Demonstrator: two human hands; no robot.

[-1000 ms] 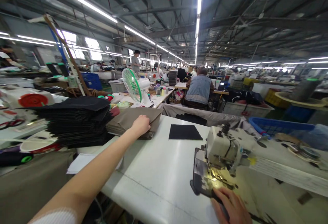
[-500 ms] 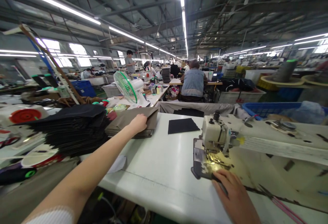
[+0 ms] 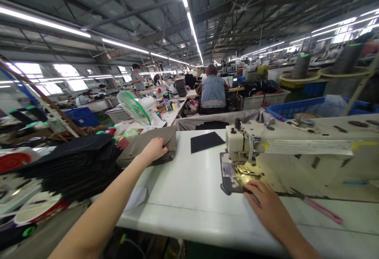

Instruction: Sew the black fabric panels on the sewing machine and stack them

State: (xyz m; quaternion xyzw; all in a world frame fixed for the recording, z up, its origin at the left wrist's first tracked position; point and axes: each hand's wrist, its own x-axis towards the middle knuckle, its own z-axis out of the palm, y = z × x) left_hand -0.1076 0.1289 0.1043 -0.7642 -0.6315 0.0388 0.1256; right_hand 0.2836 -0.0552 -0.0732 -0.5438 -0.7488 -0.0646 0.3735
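Observation:
My left hand (image 3: 154, 149) is stretched out over a stack of grey-brown fabric pieces (image 3: 145, 138). Its curled fingers pinch the top fabric piece near the right side, where the cloth creases. Beside the sewing machine's needle plate (image 3: 229, 172), my right hand (image 3: 263, 198) rests on the table. It is closed around a slim dark tool (image 3: 255, 199), mostly hidden by the fingers, so its kind is unclear. The sewing machine (image 3: 241, 144) has its lamp lit over the needle area. A flat black fabric piece (image 3: 207, 142) lies on the table between the stack and the machine.
A tall pile of black fabric pieces (image 3: 79, 164) stands at the left. Pink-handled scissors (image 3: 322, 209) lie at the right on the white table (image 3: 189, 196). Farther off are a green-rimmed fan (image 3: 134, 107), a blue basket (image 3: 284, 111) and a seated person in a denim vest (image 3: 212, 91).
The view has turned slightly to the right. My left hand stays on the grey-brown stack, its fingers now creasing the top piece. My right hand remains beside the needle plate.

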